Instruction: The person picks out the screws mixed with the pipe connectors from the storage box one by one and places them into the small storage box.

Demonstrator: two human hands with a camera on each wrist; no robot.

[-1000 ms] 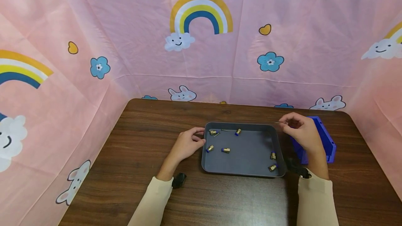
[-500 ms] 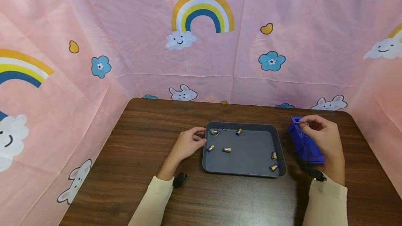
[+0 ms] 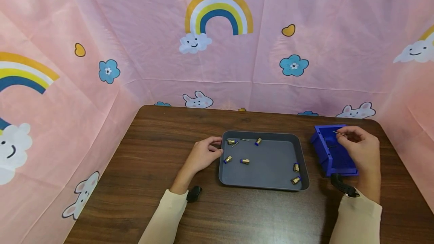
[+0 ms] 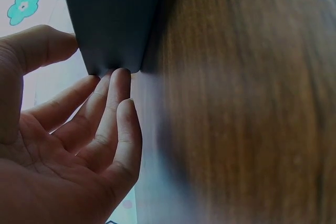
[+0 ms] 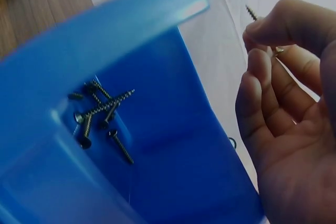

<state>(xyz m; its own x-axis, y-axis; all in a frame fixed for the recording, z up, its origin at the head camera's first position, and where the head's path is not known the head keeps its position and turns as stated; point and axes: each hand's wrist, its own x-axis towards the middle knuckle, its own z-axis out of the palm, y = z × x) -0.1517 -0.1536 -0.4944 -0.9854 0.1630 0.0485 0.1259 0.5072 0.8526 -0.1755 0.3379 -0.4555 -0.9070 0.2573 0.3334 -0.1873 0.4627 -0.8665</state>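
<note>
In the head view my right hand (image 3: 362,148) is over the blue bin (image 3: 328,165), pinching a screw (image 3: 339,133) between thumb and fingers. The right wrist view shows its threaded tip (image 5: 251,12) poking past the thumb and its head below. Several screws (image 5: 105,103) lie inside the bin. My left hand (image 3: 202,154) touches the left wall of the grey tray (image 3: 264,188), fingers loosely bent; in the left wrist view the fingertips (image 4: 122,75) meet the tray's edge. On the tray lie several brass fittings with blue collars, such as one fitting (image 3: 245,161) near the middle.
Thin screws (image 3: 235,144) lie near the tray's back left corner. The tray and bin stand on a dark wooden table (image 3: 257,214), with a strip of tabletop between them. Pink patterned cloth (image 3: 237,59) hangs behind and at both sides.
My right hand has moved right with the screw, from beside the tray's back right corner to over the bin. The left hand and the tray stay in place.
</note>
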